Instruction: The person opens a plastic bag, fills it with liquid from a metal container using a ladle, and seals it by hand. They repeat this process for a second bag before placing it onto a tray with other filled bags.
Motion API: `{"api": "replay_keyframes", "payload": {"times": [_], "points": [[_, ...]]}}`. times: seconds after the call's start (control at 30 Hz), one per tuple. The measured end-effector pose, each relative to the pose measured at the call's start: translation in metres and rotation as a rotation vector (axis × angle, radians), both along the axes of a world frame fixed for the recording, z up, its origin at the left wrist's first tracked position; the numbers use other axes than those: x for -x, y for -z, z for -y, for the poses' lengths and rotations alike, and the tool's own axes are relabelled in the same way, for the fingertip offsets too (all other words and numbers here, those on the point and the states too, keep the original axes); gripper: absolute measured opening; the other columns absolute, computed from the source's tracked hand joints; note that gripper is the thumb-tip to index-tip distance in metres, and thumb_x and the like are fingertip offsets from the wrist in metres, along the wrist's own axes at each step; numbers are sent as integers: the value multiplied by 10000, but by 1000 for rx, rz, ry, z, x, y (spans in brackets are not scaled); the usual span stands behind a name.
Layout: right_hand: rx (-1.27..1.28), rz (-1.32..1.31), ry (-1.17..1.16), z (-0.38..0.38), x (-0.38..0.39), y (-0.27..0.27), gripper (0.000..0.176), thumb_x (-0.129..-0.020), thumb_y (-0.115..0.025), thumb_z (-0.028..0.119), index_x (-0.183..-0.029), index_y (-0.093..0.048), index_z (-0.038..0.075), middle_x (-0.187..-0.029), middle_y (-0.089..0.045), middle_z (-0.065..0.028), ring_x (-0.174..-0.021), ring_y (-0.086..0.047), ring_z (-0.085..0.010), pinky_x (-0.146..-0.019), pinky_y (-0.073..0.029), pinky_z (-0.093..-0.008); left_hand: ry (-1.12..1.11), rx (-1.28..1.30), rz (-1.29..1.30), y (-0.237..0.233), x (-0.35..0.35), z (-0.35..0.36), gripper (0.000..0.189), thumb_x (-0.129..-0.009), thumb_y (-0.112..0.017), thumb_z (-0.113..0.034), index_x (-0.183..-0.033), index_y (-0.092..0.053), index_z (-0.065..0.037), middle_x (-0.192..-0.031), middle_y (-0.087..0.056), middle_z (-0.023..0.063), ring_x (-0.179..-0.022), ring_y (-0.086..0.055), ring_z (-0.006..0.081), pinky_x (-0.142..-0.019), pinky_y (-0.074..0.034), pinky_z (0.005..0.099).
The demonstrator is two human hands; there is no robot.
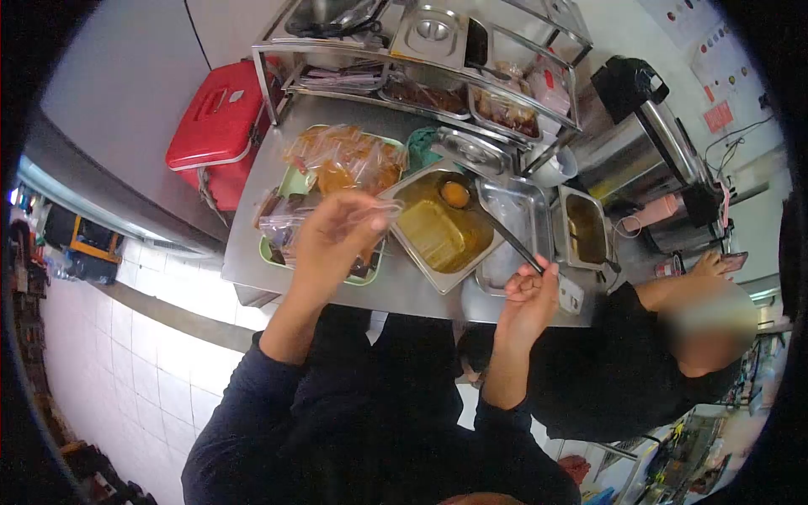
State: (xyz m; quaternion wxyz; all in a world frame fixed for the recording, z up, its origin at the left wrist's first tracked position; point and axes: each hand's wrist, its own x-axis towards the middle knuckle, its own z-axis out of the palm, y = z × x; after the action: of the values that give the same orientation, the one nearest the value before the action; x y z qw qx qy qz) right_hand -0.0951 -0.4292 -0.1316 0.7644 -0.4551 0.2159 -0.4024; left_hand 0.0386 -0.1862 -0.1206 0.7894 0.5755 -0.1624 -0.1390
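Note:
My right hand (528, 305) is closed around the long black handle of a ladle (508, 237). The ladle's bowl carries orange-brown liquid and sits over the deep steel pan (449, 284), which contains a yellowish liquid. Left of that pan, my left hand (335, 236) is raised, its thumb and fingers pinching the rim of a clear plastic bag (389, 209). Behind and below this hand lies a pale green tray (289, 181). Filled clear bags of orange sauce (349, 162) are heaped on its far part; other bags with darker contents are partly hidden by my hand.
Right of the pan stand an emptier steel pan (545, 198) and a smaller pan of brown liquid (583, 225). A steel rack (337, 49) with food pans rises behind. A red cool box (215, 122) is at left. Another person (623, 370) holds a phone (735, 261) at right.

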Motion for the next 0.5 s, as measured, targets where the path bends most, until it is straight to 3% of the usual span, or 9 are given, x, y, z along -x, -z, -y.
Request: {"api": "replay_keyframes", "payload": {"times": [0.13,0.23,0.37,0.5], "points": [[105,136,-2,-3,4,-29,323,-1063,-517,328,-1074,-627,25,-802,-663,-71,-675,-628,-131,-541,-483,-216,-3,38,81,6,-3,29,376,-866,-722,46,-1190,-550,-34,-1153,-680,103,-1031,-637,153,-875,-535,276],[361,245,9,1,10,-37,361,-1074,-482,315,-1079,-594,-28,-759,-636,-146,-545,-589,-203,-474,-507,-312,-5,-8,136,8,-4,45,434,-835,-754,46,-1203,-541,-41,-1180,-671,95,-1068,-621,147,-908,-514,286],[822,303,-22,1,19,-45,396,-1070,-474,342,-1096,-574,-40,-762,-609,-169,-503,-603,-229,-431,-512,-310,-34,-18,187,-1,-2,59,508,-799,-802,13,-1227,-536,-50,-1152,-668,71,-1064,-624,139,-908,-500,287],[1292,343,-60,18,25,-46,434,-1042,-524,404,-1039,-670,-4,-741,-690,-152,-557,-663,-230,-502,-532,-311,-66,17,173,-7,-1,63,572,-774,-848,-41,-1246,-526,-49,-1135,-673,77,-1066,-640,143,-908,-500,280]]}}
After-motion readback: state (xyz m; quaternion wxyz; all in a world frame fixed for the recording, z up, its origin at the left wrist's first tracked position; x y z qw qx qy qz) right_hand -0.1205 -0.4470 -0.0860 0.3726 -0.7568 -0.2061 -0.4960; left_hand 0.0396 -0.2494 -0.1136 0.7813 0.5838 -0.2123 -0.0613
